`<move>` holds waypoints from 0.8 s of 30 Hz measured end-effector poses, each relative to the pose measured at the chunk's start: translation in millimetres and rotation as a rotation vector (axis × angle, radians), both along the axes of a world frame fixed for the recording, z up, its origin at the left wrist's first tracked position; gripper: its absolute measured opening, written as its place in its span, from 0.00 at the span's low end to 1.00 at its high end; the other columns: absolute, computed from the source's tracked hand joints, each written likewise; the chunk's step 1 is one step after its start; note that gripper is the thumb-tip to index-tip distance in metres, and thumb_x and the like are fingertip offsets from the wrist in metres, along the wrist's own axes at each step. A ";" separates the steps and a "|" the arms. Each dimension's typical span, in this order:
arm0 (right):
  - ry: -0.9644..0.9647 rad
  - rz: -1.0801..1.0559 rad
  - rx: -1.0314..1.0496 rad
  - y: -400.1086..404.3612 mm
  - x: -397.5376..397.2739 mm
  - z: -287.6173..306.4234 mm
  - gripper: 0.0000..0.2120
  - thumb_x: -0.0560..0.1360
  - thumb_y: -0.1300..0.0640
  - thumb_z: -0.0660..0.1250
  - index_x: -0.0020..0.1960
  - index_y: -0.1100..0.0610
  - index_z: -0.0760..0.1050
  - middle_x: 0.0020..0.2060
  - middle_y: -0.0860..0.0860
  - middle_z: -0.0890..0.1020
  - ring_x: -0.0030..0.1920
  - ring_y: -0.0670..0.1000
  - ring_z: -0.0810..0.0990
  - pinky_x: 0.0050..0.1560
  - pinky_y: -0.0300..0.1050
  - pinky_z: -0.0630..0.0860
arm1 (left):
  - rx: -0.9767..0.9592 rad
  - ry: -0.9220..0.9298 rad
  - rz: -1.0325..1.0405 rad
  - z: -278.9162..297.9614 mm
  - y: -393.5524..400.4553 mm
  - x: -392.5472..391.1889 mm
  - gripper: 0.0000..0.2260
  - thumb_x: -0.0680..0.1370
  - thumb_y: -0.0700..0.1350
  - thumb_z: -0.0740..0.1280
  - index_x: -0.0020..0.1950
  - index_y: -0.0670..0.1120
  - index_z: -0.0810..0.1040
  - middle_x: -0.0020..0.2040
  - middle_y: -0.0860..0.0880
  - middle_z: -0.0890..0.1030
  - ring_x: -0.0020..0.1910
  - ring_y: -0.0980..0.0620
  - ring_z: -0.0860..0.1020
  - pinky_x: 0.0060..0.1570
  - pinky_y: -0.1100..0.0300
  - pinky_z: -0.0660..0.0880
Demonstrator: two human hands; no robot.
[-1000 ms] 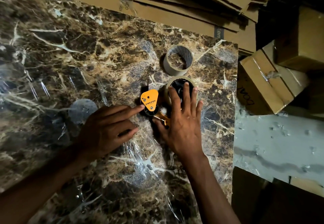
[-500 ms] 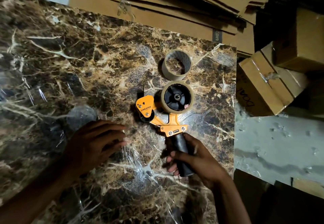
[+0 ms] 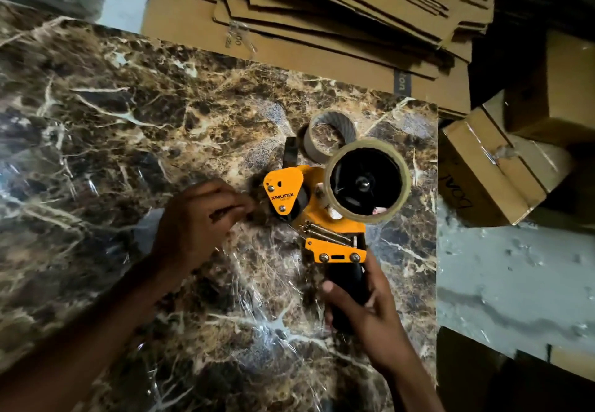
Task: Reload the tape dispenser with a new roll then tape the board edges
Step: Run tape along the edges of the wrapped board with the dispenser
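Tape dispenser (image 3: 317, 218) held by black handle, right hand (image 3: 367, 311) wrapped round it, over the right part of the marble-patterned board (image 3: 145, 115). New clear tape roll (image 3: 367, 180) already seated on black hub. Empty cardboard core (image 3: 331, 136) lying on board just behind dispenser. Left hand (image 3: 196, 228) curled, fingertips (image 3: 244, 208) pinched just beside orange roller guard; pinching a clear tape end or nothing, could not tell. Step judged: threading, roll loaded but tape not visibly led past roller to blade. Next move judged to call for drawing free end, sticky side down, under guard and over roller without letting it fold back. Board edges not yet clearly taped; glossy film creases visible on surface.
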State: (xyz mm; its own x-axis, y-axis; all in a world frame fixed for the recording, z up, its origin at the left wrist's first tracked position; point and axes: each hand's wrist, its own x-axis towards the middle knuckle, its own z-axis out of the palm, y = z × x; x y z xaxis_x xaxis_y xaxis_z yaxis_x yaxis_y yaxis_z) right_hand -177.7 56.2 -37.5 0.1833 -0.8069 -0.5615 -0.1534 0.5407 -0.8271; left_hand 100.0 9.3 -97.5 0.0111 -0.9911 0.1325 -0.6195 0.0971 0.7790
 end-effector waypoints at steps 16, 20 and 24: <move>0.095 0.000 -0.148 2.3 4.8 -1.7 0.26 0.76 0.55 0.73 0.64 0.29 0.70 0.59 0.44 0.83 0.53 0.46 0.83 0.54 0.60 0.82 | 0.971 0.660 0.017 16.4 -63.7 -14.8 0.10 0.80 0.35 0.70 0.61 0.39 0.81 0.45 0.38 0.88 0.30 0.48 0.85 0.24 0.63 0.78; 0.102 -0.005 -0.160 3.5 4.6 -6.2 0.28 0.76 0.60 0.72 0.68 0.37 0.69 0.61 0.42 0.82 0.59 0.46 0.83 0.55 0.46 0.82 | 1.041 0.642 -0.007 18.3 -69.7 -12.7 0.07 0.82 0.35 0.68 0.58 0.42 0.82 0.50 0.39 0.88 0.45 0.41 0.86 0.38 0.54 0.86; 0.118 -0.021 -0.161 5.3 4.6 -7.9 0.29 0.75 0.52 0.74 0.71 0.37 0.67 0.65 0.43 0.81 0.64 0.47 0.80 0.61 0.54 0.81 | 1.242 0.682 -0.199 32.8 -60.7 -20.0 0.06 0.83 0.36 0.65 0.51 0.42 0.81 0.38 0.43 0.88 0.34 0.50 0.87 0.32 0.64 0.82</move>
